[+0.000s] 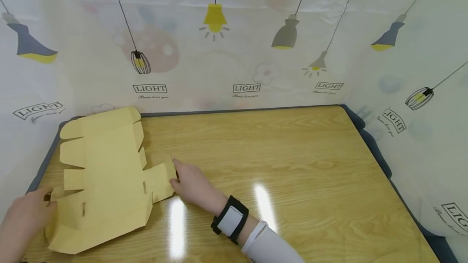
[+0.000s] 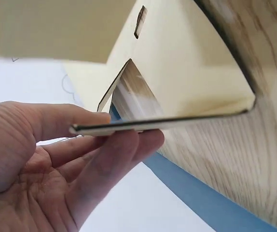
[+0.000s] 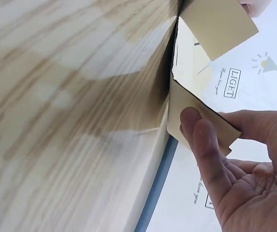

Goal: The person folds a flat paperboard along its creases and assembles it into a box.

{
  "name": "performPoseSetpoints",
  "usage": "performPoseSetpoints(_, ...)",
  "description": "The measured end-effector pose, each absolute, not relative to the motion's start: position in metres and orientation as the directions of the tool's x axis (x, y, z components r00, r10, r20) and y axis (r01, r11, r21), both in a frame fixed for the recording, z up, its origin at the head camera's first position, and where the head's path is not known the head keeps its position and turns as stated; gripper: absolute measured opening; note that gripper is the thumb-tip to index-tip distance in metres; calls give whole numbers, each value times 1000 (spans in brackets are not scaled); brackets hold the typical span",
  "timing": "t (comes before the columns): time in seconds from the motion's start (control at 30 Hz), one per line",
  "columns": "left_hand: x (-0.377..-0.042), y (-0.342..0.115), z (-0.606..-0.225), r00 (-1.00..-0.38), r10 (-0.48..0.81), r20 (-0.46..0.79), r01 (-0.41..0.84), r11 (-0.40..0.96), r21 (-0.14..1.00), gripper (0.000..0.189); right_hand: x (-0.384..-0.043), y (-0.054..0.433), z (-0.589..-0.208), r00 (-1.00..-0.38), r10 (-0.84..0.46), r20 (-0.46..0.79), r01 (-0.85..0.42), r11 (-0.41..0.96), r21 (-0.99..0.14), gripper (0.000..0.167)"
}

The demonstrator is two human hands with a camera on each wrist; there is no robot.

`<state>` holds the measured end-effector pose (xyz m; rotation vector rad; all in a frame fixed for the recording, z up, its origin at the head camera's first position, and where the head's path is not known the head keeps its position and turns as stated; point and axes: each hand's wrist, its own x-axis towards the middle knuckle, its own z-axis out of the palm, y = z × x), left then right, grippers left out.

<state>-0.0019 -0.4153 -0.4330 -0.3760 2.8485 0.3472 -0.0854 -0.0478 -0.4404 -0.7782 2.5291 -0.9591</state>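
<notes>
Cardboard (image 1: pixel 109 165) lies between left grip (image 1: pixel 32 212) and right grip (image 1: pixel 193 184), each pinching a flap (image 1: pixel 159 182)

A bench of yellowish-brown wood-grain (image 1: pixel 292 153) shows two long white glare streaks (image 1: pixel 177 226) on its surface. A dark blue-grey border (image 1: pixel 374 153) runs along its back and sides. Behind it and at both sides hangs a white printed sheet (image 1: pixel 234 60), bearing a bright yellow bell-shaped lamp (image 1: pixel 215 16), a grey dome-shaped lamp (image 1: pixel 285 35), slate-blue flared lamps (image 1: pixel 33 44) and black wire-cage lamps (image 1: pixel 140 63) on thin drawn cords. Black-framed "LIGHT" labels (image 1: pixel 150 88) sit below; faint pink and blue patches (image 1: pixel 157 50) seem to show through the sheet.
</notes>
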Motion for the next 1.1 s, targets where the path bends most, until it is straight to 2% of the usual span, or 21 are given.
performPoseSetpoints(0.2,2,-395,-427,-948,-187,-258,-267,908,322,48,-94,-21,-444,-843,-533,-69,-318,599,-735,44)
performPoseSetpoints(0.47,1,-347,-427,-943,-140,-302,-282,818,502,53,-109,49,-444,-900,-423,-102,-234,669,-705,43)
performPoseSetpoints(0.73,-1,-276,-428,-923,-116,-366,-353,631,691,55,-131,126,-450,-947,-306,-98,-157,706,-690,42)
performPoseSetpoints(0.93,1,-242,-437,-935,-40,-353,-315,550,773,54,-151,172,-460,-948,-295,-119,-123,686,-717,43)
performPoseSetpoints(1.1,1,-229,-443,-939,-11,-344,-293,552,781,52,-162,195,-465,-944,-284,-168,-74,678,-731,45)
